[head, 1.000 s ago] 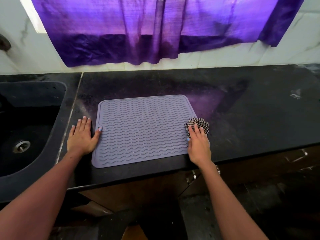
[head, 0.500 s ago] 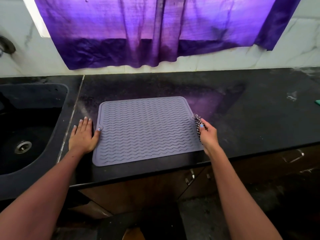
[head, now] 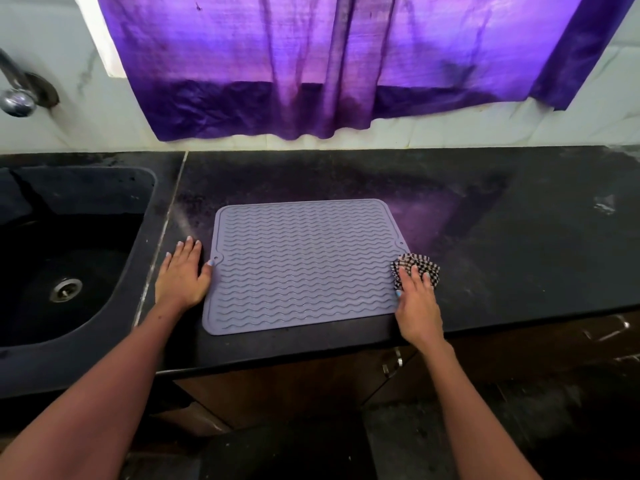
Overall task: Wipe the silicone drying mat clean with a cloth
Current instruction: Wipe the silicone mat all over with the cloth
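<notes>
mat (head: 304, 265): grey, wavy ribs, flat | left hand (head: 181, 275): flat beside | right hand (head: 417, 303): presses cloth (head: 417, 266)

Our left hand (head: 182, 276) lies flat, fingers straight; our right hand (head: 417, 299) presses down, fingers extended.

Single view, worn on the person's head. It looks forward and steeply down over the near edge of the dark desk (head: 485, 237), close enough that both forearms run in from the bottom corners. Wide-angle: straight edges bow toward the borders. Frame reaches from the sink (head: 52, 271) at left, up to the purple curtain (head: 311, 64) on the back wall, down to the cabinet fronts (head: 311, 386) below. No second view shares the scene.
</notes>
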Demonstrator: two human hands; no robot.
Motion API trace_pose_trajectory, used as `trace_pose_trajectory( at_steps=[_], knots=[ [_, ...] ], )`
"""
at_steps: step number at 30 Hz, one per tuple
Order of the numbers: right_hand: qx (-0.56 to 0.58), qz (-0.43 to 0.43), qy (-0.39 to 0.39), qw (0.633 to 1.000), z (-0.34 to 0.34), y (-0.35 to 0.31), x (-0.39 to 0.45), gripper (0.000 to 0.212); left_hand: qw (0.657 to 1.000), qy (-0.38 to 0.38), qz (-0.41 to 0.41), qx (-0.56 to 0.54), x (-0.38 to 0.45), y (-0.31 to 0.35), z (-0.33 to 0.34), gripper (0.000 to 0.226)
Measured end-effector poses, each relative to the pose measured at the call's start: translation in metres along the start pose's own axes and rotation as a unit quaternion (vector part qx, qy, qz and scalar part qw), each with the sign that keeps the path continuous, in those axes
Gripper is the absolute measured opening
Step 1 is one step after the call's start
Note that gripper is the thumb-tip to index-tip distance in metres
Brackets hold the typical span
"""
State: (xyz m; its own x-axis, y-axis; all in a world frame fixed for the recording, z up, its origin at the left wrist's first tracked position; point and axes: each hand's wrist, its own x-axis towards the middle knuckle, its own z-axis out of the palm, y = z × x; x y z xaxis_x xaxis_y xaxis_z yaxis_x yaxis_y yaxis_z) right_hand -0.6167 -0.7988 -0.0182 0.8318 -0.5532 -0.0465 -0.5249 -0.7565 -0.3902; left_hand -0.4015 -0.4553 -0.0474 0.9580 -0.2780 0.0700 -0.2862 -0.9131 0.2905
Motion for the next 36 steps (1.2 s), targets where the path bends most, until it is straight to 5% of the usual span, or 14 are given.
trace_pose_trajectory(
  at_steps=[3,7,13,17,21,26,31,34,36],
  knots=[
    [0.136,0.073,0.012,0.988,-0.019,-0.008,0.011,0.045,1.000,-0.013,0.004,-0.021,0.003,-0.001,-0.003,0.057],
    [0.359,0.191,0.090,0.909,-0.040,-0.035,0.013,0.040,0.999,-0.041,0.013,-0.030,0.003,-0.005,-0.007,0.058],
    [0.122,0.015,0.066,0.990,0.021,-0.085,-0.022,0.052,0.999,-0.033,0.030,0.006,-0.005,-0.005,-0.003,0.072],
    [-0.044,-0.023,0.029,0.998,0.046,-0.076,-0.020,0.054,0.999,-0.026,0.022,0.022,-0.004,-0.005,0.002,0.075],
    [-0.041,-0.034,-0.005,0.999,0.042,-0.071,-0.011,0.056,0.999,-0.019,0.020,0.021,-0.004,-0.004,0.003,0.075],
    [0.102,-0.023,-0.009,0.994,0.031,-0.068,-0.006,0.052,1.000,0.001,0.023,-0.009,-0.007,-0.002,-0.001,0.074],
    [0.387,0.141,0.111,0.905,0.011,-0.113,-0.009,0.044,0.999,0.000,0.027,-0.032,-0.009,-0.002,-0.005,0.072],
    [0.298,0.046,0.111,0.947,0.026,-0.141,-0.030,0.053,0.999,0.004,0.034,-0.035,-0.012,0.000,-0.003,0.060],
    [0.158,-0.042,0.042,0.986,0.054,-0.160,-0.042,0.057,0.999,0.004,0.027,-0.032,-0.011,-0.012,-0.005,0.058]
  ],
)
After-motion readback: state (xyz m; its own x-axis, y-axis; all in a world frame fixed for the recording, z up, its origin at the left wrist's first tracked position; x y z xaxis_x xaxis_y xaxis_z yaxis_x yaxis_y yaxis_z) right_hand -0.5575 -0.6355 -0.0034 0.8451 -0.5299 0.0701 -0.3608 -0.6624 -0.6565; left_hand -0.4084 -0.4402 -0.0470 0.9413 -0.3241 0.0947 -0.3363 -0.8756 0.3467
